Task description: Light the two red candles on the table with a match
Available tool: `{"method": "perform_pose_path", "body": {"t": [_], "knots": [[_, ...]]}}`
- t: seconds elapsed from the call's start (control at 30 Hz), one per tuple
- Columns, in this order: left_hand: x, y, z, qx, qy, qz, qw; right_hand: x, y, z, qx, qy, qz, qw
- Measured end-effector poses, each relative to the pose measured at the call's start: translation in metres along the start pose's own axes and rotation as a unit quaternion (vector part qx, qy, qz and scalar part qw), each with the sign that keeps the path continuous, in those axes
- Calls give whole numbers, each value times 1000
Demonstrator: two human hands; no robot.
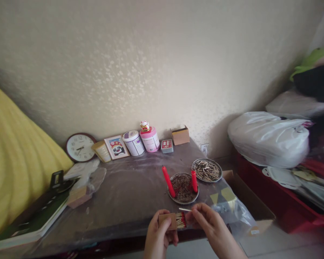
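The left hand (158, 233) is closed around an open matchbox (167, 220), held at the near table (129, 194) edge, its red-tipped matches (180, 219) showing. The right hand (209, 225) pinches one match (184, 209) between fingertips just above the box. Beyond them a round dish (178, 197) holds spent matches and two red candles (169, 181), both leaning. Just right of it, a second dish (218, 169) holds pale sticks. Tubs (134, 143), a clock (80, 147) and a cardboard box (180, 135) line the wall

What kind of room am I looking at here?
Probably a lived-in home room, not a workshop: a wall clock and framed picture lean against the wallpapered wall, and stuffed bags pile up beside the table.
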State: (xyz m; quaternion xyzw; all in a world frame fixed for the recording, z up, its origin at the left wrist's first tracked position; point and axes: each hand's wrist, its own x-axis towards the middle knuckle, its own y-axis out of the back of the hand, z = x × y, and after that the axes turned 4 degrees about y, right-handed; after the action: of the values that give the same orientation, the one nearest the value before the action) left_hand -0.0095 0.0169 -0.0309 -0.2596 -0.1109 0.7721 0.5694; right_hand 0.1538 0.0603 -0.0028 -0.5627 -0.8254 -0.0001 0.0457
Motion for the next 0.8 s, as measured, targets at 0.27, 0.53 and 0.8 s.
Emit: {"method": "perform_pose_path", "body": {"t": [0.27,0.53,0.8], "knots": [[1,1,-9,7,9,-47,999,-4,-9,6,91,-40,-24,995],[-1,0,-9,-10,32,-38,999,-2,-7,1,153,-77,33,985],[0,0,-3,57,-65,28,996,-1,3,-9,246,-68,119,959]]}}
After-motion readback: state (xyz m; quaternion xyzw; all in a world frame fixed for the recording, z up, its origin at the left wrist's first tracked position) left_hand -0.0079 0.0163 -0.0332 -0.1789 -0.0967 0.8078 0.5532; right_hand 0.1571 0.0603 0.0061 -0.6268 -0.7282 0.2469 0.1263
